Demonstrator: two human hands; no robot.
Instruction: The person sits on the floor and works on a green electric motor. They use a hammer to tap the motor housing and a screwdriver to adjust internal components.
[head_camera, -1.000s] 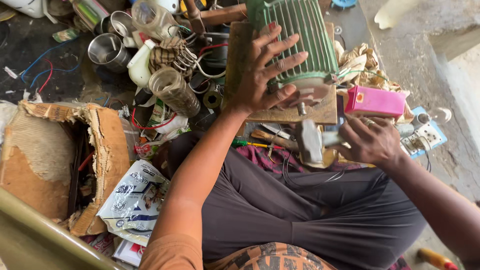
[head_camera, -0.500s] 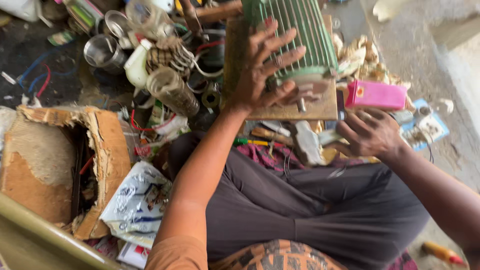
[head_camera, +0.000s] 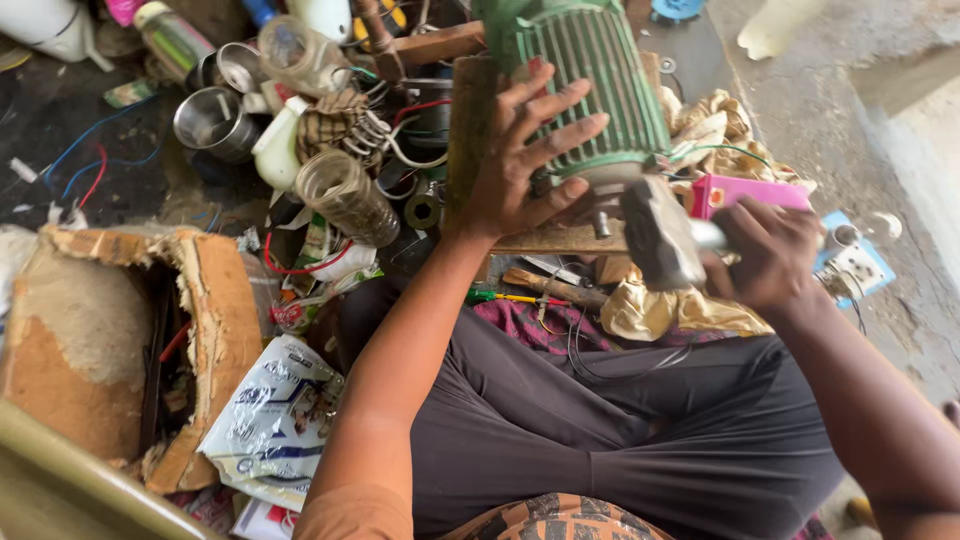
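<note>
While the left hand (head_camera: 520, 160) lies spread, fingers apart, flat against the ribbed green motor (head_camera: 590, 80), the right hand (head_camera: 765, 255) is clamped around the handle of a hammer (head_camera: 660, 235), its grey head raised just beside the motor's lower end. The motor stands on a wooden board (head_camera: 560, 240) directly in front of the seated person's crossed legs, with its short shaft stub (head_camera: 600, 222) showing at the lower edge near the board. The step in hand appears to be a striking operation on the motor's shaft end, the left hand acting as a brace. Whether the hammer head touches the motor at this moment cannot be told; it appears slightly apart. The next move, as judged, calls for a controlled blow aligned with the shaft stub, the bracing fingers kept well clear of the strike path and the motor held steady so that it does not tip off the board. A pink box (head_camera: 750, 190) lies just behind the right hand, and a white socket plate (head_camera: 860, 265) sits on a blue card near it. A clear jar (head_camera: 350, 195), steel cups (head_camera: 215, 120) and loose wires crowd the floor to the left, and a yellow-handled screwdriver (head_camera: 515, 297) lies near the knee.
</note>
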